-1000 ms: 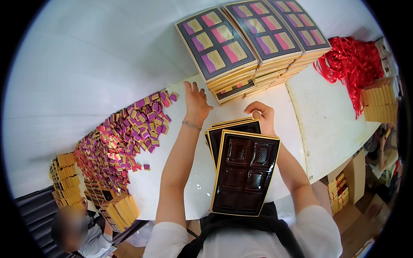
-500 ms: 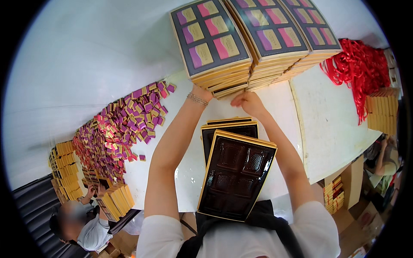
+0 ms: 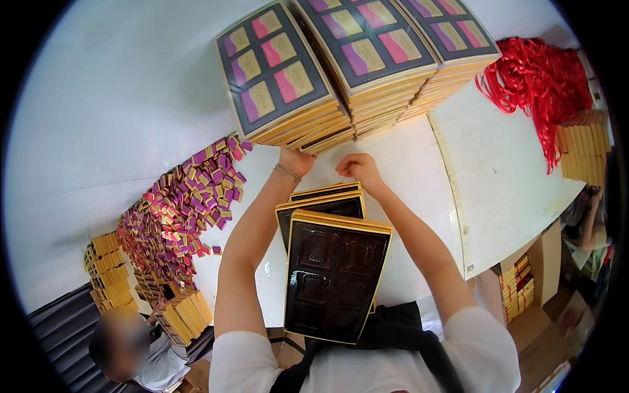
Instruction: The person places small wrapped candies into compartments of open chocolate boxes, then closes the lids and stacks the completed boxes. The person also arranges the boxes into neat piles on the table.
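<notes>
My left hand (image 3: 298,162) is at the bottom near corner of the leftmost tall stack of boxes (image 3: 291,124). Its fingers are hidden beneath the box edge. Just right of it, my right hand (image 3: 360,171) hovers over the white table, fingers loosely bent, nothing visible in them. The stack's top box shows rows of pink, purple and gold wrapped pieces in a dark insert. Between my forearms, close to my body, lie yellow-edged boxes with dark brown moulded trays (image 3: 337,275); the nearest one rests tilted on the others. Their compartments look unfilled.
More box stacks (image 3: 386,49) adjoin on the right. A heap of small wrapped pieces (image 3: 190,196) spreads leftward. Red ribbons (image 3: 537,92) lie at the far right, by yellow boxes (image 3: 582,154). A cardboard carton (image 3: 544,262) stands below right. Another person (image 3: 160,360) works at lower left.
My right hand has come away from the stack's edge, toward me. The view has shifted, so stacks and trays appear further left. My left hand stays at the stack's base.
</notes>
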The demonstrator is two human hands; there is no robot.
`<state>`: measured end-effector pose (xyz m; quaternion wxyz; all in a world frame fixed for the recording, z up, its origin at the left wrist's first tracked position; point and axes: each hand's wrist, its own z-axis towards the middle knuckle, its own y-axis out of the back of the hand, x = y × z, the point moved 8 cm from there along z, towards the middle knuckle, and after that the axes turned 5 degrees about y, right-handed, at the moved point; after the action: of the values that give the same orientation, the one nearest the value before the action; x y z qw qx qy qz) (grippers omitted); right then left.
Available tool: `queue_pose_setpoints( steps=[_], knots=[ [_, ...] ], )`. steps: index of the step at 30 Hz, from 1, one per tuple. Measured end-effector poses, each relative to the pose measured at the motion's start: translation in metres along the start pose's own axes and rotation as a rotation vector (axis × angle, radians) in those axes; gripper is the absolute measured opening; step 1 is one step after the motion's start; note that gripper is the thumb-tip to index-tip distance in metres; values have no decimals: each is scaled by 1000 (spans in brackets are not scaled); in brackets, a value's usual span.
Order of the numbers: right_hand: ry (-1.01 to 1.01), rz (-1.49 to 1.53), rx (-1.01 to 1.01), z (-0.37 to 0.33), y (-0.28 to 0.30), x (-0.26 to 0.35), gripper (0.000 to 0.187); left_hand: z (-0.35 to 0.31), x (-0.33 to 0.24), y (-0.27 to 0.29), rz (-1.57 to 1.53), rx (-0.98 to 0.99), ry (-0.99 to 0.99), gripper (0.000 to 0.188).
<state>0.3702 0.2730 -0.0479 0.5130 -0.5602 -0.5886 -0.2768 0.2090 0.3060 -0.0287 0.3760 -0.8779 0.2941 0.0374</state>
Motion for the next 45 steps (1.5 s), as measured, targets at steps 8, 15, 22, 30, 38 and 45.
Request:
queue_pose_setpoints(
  steps=[8, 15, 22, 30, 38, 45],
  knots=[
    [432, -754, -384, 52, -50, 19, 10, 35, -57, 18, 133, 190, -148, 43],
    [336, -495, -209, 18, -44, 37, 19, 23, -19, -16, -86, 132, -80, 40],
    [478, -359, -227, 23, -52, 90, 24, 3, -13, -35, 89, 57, -117, 42],
    [432, -191, 10, 33, -51, 74, 27, -8, 3, -42, -17, -49, -138, 42],
    [40, -189, -93, -7, -1, 51, 28, 5, -22, 10, 419, -173, -139, 52],
    [137, -944, -206, 46, 64, 61, 25, 5, -21, -45, 335, -43, -291, 60]
  ],
)
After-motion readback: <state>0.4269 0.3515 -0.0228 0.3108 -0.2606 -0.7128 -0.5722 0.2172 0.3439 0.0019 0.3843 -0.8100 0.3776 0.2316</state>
